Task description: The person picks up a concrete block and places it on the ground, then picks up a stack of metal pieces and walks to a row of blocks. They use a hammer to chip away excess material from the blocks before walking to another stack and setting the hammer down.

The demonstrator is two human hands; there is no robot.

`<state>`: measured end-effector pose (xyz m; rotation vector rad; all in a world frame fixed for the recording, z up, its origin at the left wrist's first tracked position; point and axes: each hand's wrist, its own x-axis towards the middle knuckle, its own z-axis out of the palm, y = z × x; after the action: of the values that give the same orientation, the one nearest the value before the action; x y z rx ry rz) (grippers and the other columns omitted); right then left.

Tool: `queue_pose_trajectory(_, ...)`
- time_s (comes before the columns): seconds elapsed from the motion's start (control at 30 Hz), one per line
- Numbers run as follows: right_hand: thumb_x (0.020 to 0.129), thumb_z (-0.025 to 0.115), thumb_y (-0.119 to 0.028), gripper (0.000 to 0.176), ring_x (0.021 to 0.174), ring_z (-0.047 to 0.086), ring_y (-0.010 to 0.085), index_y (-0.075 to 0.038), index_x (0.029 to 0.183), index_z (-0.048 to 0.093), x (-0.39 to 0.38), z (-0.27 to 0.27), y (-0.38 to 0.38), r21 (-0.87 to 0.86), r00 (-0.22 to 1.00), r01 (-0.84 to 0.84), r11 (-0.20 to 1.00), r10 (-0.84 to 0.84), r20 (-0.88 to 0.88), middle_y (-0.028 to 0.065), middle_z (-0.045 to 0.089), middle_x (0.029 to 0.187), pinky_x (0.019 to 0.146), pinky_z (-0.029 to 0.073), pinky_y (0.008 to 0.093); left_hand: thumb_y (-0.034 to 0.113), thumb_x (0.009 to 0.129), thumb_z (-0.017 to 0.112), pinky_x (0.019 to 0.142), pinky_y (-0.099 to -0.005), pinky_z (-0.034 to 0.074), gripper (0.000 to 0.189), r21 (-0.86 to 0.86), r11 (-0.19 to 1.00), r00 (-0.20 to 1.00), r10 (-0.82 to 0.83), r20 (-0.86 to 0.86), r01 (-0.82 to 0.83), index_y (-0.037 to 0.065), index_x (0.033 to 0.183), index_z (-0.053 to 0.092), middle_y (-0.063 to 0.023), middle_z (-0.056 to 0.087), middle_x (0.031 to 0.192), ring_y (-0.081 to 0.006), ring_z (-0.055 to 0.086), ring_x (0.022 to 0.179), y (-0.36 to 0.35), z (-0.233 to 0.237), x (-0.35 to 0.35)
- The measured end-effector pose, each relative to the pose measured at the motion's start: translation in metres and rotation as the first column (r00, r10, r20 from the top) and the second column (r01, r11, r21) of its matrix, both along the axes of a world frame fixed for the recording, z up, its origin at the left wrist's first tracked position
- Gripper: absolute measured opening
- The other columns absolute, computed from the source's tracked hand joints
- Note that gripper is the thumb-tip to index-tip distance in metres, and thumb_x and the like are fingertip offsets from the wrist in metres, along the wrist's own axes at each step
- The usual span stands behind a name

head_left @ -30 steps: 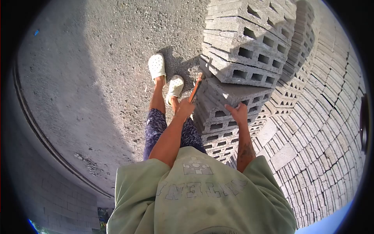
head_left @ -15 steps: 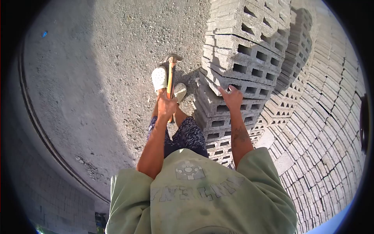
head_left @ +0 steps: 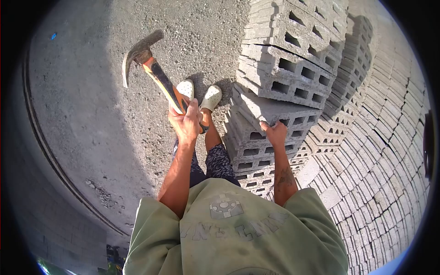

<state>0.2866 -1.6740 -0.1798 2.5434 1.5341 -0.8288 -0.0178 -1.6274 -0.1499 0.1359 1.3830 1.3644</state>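
My left hand is closed around the orange-and-black handle of a hammer. Its worn metal head, with one long curved end, is raised up and to the left over the gravel. My right hand grips a grey hollow concrete block in the stack beside me, thumb on its upper edge and the other fingers partly hidden at its holes. That block's top face shows, slanting away from the blocks above it.
The tall stack of hollow blocks rises on my right, its upper part leaning. More blocks stand in long rows farther right. My light clogs are on gravel ground. A shadow covers the left side.
My left hand has lifted the hammer, its head swinging up and left. My right hand has come closer to my body with the block, baring more of the block's top face.
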Motion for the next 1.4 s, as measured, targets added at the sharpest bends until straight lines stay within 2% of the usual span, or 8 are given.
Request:
queue_pose_trajectory(0.07,0.055,0.078,-0.042,0.055,0.048,0.055,0.0339,0.005,0.050,0.051,0.003,-0.001,-0.004,-0.020,1.000,-0.006,1.000,0.006,-0.013,0.0185,0.051,0.045,0.051,0.043,0.0414,-0.002,0.082,0.054,0.034,-0.0211,0.034,0.009,-0.006,0.998,0.998,0.063,-0.009,-0.063,0.004,0.082,0.048,-0.0015,0.049,0.060,-0.0054,0.042,0.040,-0.010,-0.026,0.036)
queue_pose_trajectory(0.13,0.055,0.078,-0.042,0.055,0.047,0.055,0.0340,0.005,0.050,0.051,0.004,-0.001,0.000,-0.021,1.000,-0.012,1.000,0.012,-0.016,0.0185,0.050,0.045,0.050,0.043,0.0415,0.003,0.076,0.056,0.060,-0.0314,0.049,0.020,-0.207,0.890,0.856,-0.451,-0.252,0.407,-0.003,0.095,0.053,-0.0107,0.057,0.077,-0.0198,0.058,0.066,-0.057,-0.089,0.071)
queue_pose_trajectory(0.2,0.059,0.077,-0.043,0.055,0.049,0.054,0.0245,0.008,0.063,0.057,0.000,0.006,0.004,-0.061,0.999,-0.017,0.998,0.014,-0.050,0.0178,0.055,0.053,0.051,0.043,0.0372,0.014,0.074,0.054,0.086,-0.0437,0.044,0.038,-0.559,0.162,0.225,-0.973,0.046,0.813,-0.005,0.106,0.053,-0.0250,0.059,0.102,-0.0385,0.056,0.100,-0.059,-0.108,0.087)
queue_pose_trajectory(0.67,0.068,0.068,-0.053,0.058,0.082,0.062,0.0330,0.004,0.082,0.067,-0.032,0.013,0.111,0.259,0.972,-0.208,0.943,0.169,0.165,0.0207,0.065,0.081,0.081,0.045,0.0385,0.021,0.074,0.057,0.071,-0.0398,0.048,0.037,-0.610,0.562,0.589,-0.787,-0.186,0.559,-0.002,0.103,0.055,-0.0227,0.061,0.083,-0.0328,0.061,0.079,-0.017,-0.072,0.005)
queue_pose_trajectory(0.73,0.060,0.070,-0.059,0.067,0.088,0.061,0.0367,0.001,0.089,0.067,-0.032,-0.034,0.121,-0.154,0.884,-0.292,0.944,0.328,0.335,0.0253,0.063,0.092,0.077,0.047,0.0414,0.023,0.071,0.058,0.067,-0.0383,0.047,0.039,-0.613,0.565,0.577,-0.790,-0.208,0.552,-0.004,0.099,0.055,-0.0198,0.061,0.080,-0.0306,0.060,0.073,-0.006,-0.071,-0.003)
queue_pose_trajectory(0.9,0.054,0.072,-0.052,0.061,0.071,0.063,0.0372,0.004,0.078,0.066,-0.028,-0.050,0.110,-0.072,0.980,-0.050,0.996,0.063,0.189,0.0230,0.063,0.068,0.071,0.048,0.0424,0.031,0.074,0.059,0.063,-0.0351,0.045,0.041,-0.502,0.682,0.663,-0.705,-0.254,0.532,-0.002,0.099,0.053,-0.0132,0.056,0.073,-0.0225,0.055,0.066,0.053,-0.032,-0.029)
queue_pose_trajectory(1.17,0.060,0.068,-0.057,0.062,0.067,0.062,0.0381,0.004,0.067,0.063,-0.025,-0.064,0.114,0.039,0.941,-0.170,0.985,0.150,0.303,0.0226,0.061,0.063,0.068,0.048,0.0439,0.000,0.081,0.054,0.037,-0.0228,0.032,0.009,0.025,0.997,0.968,-0.068,-0.242,0.076,0.003,0.086,0.046,-0.0006,0.042,0.054,-0.0064,0.037,0.040,0.133,0.055,-0.059)
queue_pose_trajectory(1.4,0.067,0.060,-0.062,0.061,0.072,0.063,0.0283,-0.001,0.072,0.067,-0.036,-0.061,0.125,-0.243,0.939,-0.110,0.964,0.181,0.293,0.0166,0.064,0.070,0.088,0.037,0.0366,0.013,0.078,0.065,0.050,-0.0270,0.042,0.018,-0.173,0.742,0.606,-0.639,-0.474,0.647,0.000,0.087,0.056,-0.0048,0.053,0.059,-0.0117,0.052,0.052,0.082,0.027,-0.012)
